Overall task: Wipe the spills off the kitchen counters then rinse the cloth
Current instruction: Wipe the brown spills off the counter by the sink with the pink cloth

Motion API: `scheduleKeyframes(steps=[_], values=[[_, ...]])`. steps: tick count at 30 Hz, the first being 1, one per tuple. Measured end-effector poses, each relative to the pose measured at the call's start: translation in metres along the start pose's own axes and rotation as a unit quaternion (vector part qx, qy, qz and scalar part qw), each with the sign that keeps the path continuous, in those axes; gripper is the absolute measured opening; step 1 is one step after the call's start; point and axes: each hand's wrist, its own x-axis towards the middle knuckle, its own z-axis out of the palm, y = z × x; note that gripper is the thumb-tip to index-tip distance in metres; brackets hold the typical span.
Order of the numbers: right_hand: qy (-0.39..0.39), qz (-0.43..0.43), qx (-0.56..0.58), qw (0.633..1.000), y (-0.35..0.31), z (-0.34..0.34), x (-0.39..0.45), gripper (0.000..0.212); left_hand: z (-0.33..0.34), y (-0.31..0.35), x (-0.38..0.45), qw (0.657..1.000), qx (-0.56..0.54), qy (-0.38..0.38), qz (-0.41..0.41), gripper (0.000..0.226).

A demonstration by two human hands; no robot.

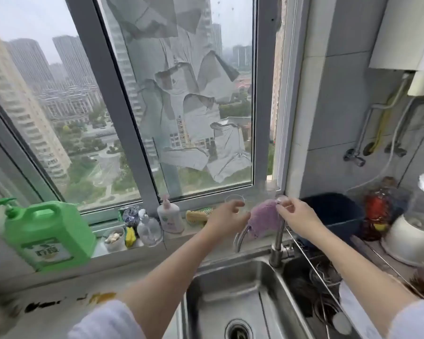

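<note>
A purple cloth point(264, 220) hangs draped over the steel faucet point(277, 243) behind the sink point(220, 280). My right hand point(298, 217) pinches the cloth's upper right edge between thumb and fingertips. My left hand point(228, 216) is at the cloth's left edge with its fingers curled. Blur hides whether it holds the cloth. Dark and yellow spills point(59, 303) streak the counter at the lower left.
On the window sill stand a green detergent jug point(47, 233), a clear pump bottle point(148, 228), a white pump bottle point(169, 216), a small cup point(113, 237) and clear glasses point(233, 199). A dark blue tub point(333, 214), a dish rack point(313, 282) and a white appliance point(411, 238) sit on the right.
</note>
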Motion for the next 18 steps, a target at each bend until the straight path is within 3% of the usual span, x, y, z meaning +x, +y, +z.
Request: scheduleKeyframes(steps=[6,10,13,16,18], values=[[-0.021,0.061,0.131,0.989,0.012,0.018,0.013,0.034,0.031,0.004,0.034,0.996,-0.045,-0.015,-0.074,0.068],[-0.077,0.046,0.205,0.975,0.005,0.023,0.010,0.017,0.035,-0.007,0.037,0.992,-0.111,0.039,-0.046,0.026],[-0.126,0.012,0.253,0.959,-0.014,0.031,0.003,0.019,0.020,-0.017,0.031,0.990,-0.122,0.064,-0.035,0.010],[-0.132,-0.038,0.284,0.949,-0.042,0.048,-0.014,0.008,-0.008,-0.036,0.012,0.982,-0.168,0.074,-0.042,0.009],[-0.114,-0.083,0.287,0.947,-0.070,0.069,-0.029,0.019,-0.040,-0.054,-0.012,0.976,-0.206,0.059,-0.048,0.015]])
